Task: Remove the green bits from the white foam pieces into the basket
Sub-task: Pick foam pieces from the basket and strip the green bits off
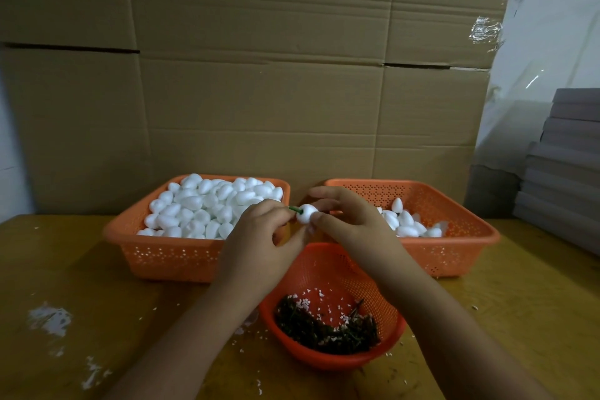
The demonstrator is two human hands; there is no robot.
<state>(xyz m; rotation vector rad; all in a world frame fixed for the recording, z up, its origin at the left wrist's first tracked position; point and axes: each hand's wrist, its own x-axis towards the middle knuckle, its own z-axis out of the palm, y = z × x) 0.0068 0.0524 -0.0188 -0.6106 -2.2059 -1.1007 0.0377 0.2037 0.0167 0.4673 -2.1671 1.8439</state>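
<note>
Your right hand (349,221) pinches the foam piece (306,213) above the round basket (331,312); long axis level, green stem (295,209) pointing left into your left hand (259,237) fingertips, curled round it

White foam piece (306,213) with green bit (295,210), above round basket (328,265)

No text, label, brand, number or sign can be read anywhere here. The cardboard sheets (259,75) beyond the fingers (324,191) are plain and unprinted.
</note>
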